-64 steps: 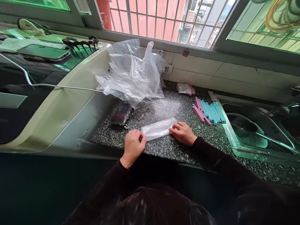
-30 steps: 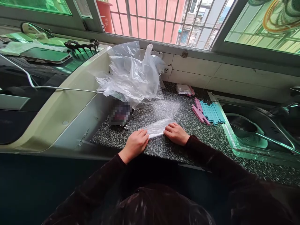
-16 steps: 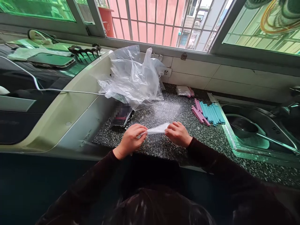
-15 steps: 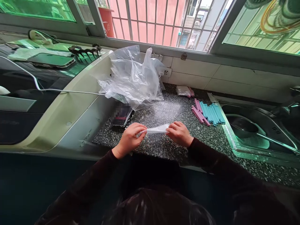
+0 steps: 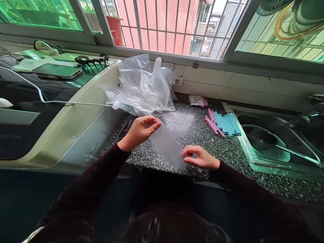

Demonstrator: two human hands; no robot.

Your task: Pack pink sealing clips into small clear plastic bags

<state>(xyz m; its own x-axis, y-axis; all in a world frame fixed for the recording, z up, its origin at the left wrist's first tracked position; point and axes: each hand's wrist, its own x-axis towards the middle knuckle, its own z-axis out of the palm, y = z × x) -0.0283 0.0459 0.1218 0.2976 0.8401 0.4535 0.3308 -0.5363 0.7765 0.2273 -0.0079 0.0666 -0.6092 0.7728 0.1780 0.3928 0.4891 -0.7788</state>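
Note:
A narrow, frosted plastic bag (image 5: 168,146) slants flat above the speckled counter. My left hand (image 5: 141,131) is closed, thumb and fingers pinching the bag's upper end. At the bag's lower right edge, my right hand (image 5: 199,157) is closed in a pinch, its fingertips slightly blurred. Behind my left hand a dark package (image 5: 124,129) shows only in part. Farther right on the counter lie pink strips (image 5: 214,125) and several teal strips (image 5: 226,123), side by side.
Crumpled clear plastic bags (image 5: 145,86) are heaped at the back left beside a washing machine (image 5: 88,98). A white cable (image 5: 76,103) runs into them. A small clear packet (image 5: 196,100) lies near the wall. To the right is a sink (image 5: 244,141) holding a pan (image 5: 260,137).
The bag, earlier stretched level and narrow between both hands, now slants with its flat face showing. My left hand has risen; my right hand has moved down and slightly right.

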